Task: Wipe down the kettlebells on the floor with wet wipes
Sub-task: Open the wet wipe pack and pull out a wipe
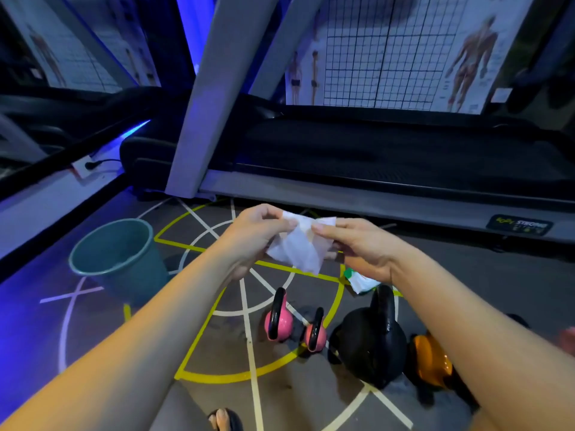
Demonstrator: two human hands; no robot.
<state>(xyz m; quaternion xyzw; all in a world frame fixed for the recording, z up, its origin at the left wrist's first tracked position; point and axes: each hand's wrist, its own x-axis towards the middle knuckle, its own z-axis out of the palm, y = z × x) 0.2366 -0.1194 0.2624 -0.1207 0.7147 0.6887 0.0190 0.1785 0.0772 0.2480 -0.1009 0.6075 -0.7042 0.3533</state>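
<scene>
A white wet wipe (300, 244) hangs between my hands, held up above the floor. My left hand (256, 234) pinches its left top edge and my right hand (362, 247) pinches its right top edge. Below on the floor stand two pink kettlebells (280, 318) (315, 334), a large black kettlebell (373, 340) and an orange kettlebell (431, 360), the orange one partly hidden by my right forearm. A white and green wipes pack (361, 283) lies on the floor under my right hand.
A teal bin (121, 259) stands on the floor at the left. A treadmill (357, 169) runs across behind the kettlebells, its grey upright rising at centre. The floor carries white and yellow lines. A foot in a sandal (224, 419) shows at the bottom edge.
</scene>
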